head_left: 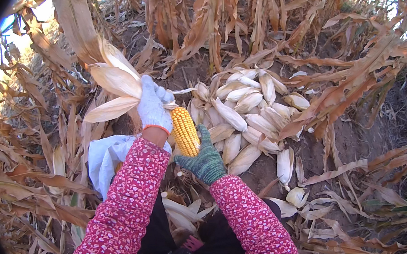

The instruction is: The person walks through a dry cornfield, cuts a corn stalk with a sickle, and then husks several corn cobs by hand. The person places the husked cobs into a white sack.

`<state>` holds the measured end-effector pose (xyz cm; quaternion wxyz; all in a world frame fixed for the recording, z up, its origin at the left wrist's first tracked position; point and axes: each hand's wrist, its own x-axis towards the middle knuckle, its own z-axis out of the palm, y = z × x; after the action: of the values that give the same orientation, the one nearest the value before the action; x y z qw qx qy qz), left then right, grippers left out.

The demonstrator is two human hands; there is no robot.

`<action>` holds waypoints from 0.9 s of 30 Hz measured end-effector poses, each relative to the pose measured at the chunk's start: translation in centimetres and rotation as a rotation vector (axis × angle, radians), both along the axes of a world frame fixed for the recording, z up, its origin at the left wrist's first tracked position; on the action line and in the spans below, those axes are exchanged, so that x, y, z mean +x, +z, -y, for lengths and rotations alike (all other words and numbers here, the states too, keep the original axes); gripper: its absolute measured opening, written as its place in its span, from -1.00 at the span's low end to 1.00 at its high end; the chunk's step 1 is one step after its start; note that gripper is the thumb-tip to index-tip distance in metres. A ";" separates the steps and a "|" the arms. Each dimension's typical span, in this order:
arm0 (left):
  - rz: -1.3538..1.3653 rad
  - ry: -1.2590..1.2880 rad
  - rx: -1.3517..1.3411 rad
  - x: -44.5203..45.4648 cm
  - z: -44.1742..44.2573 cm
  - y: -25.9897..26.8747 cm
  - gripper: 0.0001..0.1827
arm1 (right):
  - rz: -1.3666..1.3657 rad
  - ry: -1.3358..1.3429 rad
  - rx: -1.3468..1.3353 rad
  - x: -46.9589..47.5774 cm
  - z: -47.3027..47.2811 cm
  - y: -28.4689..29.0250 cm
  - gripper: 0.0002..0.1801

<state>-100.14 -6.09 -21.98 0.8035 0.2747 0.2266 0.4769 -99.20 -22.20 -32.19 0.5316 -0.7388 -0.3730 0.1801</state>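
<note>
My left hand (153,106), in a white knit glove with an orange cuff, grips a bunch of dry pale corn husks (115,82) peeled back to the left. Beside it is a bare yellow corn cob (184,131), its base at my left fingers. My right hand (205,158), in a dark green knit glove, holds the cob's lower end between thumb and fingers. Just beyond my right hand lies a heap of corn ears in their husks (245,111). The palm side of my left hand is hidden.
A white woven sack (106,160) stands under my left forearm, partly hidden. Dry standing corn stalks (209,21) rise beyond the heap. Long dry leaves (362,78) hang in from the right. Loose husks (181,213) lie between my legs on the soil.
</note>
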 end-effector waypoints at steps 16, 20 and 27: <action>-0.228 -0.456 0.147 -0.8 2.5 -1.4 -0.55 | -0.729 0.300 0.084 2.7 4.0 1.1 -0.30; 0.067 -0.382 -0.033 -0.2 2.2 0.9 -0.39 | -0.975 0.240 0.208 0.2 3.2 1.7 -0.39; 0.729 -0.638 -0.230 -0.8 -1.0 1.8 -0.42 | -1.576 0.424 0.593 -2.9 0.9 1.7 -0.33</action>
<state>-100.98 -5.04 -20.23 0.9615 0.0551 -0.1133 0.2442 -102.06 -23.13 -30.51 0.7609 -0.1447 -0.0575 0.6300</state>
